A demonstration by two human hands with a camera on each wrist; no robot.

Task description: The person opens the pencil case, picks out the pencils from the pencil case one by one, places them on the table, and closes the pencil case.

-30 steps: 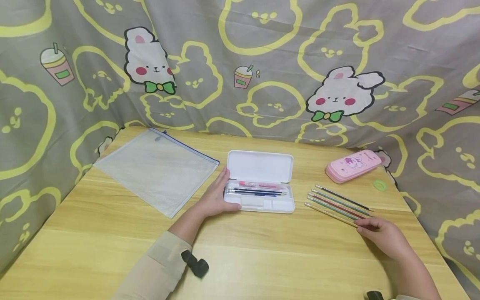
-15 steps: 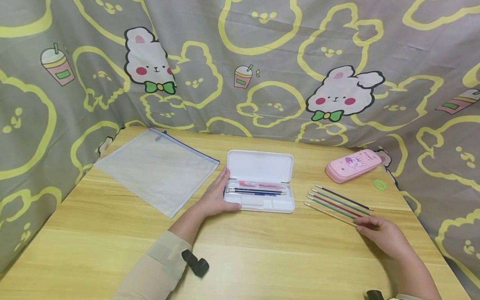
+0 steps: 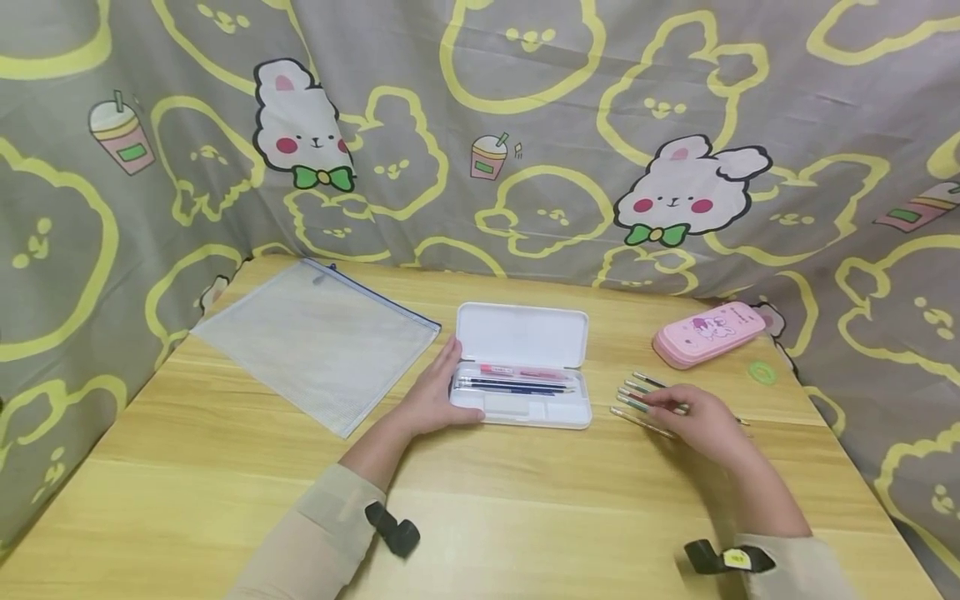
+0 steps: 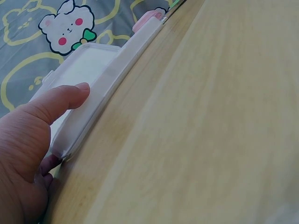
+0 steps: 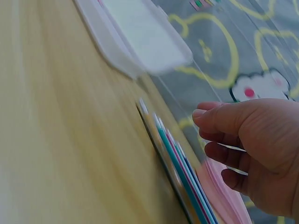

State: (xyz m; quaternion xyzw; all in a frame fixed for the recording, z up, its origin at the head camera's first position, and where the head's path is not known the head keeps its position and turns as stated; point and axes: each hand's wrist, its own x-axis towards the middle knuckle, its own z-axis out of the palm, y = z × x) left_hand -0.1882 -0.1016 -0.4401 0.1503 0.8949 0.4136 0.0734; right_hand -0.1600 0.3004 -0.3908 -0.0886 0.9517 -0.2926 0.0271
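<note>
A white pencil case (image 3: 521, 333) lies open on the table, its lid tilted back. Inside are several dark blue pencils (image 3: 517, 385), a pink-and-red pen (image 3: 497, 369) and a white eraser (image 3: 506, 406). My left hand (image 3: 431, 400) grips the case's left end, thumb (image 4: 70, 99) over the near wall, other fingers round the end. To the right, several pencils (image 3: 637, 419) in yellow, green, red and dark colours lie side by side, eraser ends toward the case. Over them hovers my right hand (image 3: 701, 425), fingers loosely bent with nothing between them in the right wrist view.
A closed pink pencil case (image 3: 708, 333) with a rabbit print stands at the back right, a small green ring (image 3: 762, 372) near it. A translucent zip pouch (image 3: 322, 346) lies flat at the left. Patterned grey curtain (image 3: 540, 100) hangs behind the wooden table (image 3: 510, 508).
My right hand has moved left and back from the pencils' tips to over their middle, near the eraser ends. The left hand keeps its hold on the white case.
</note>
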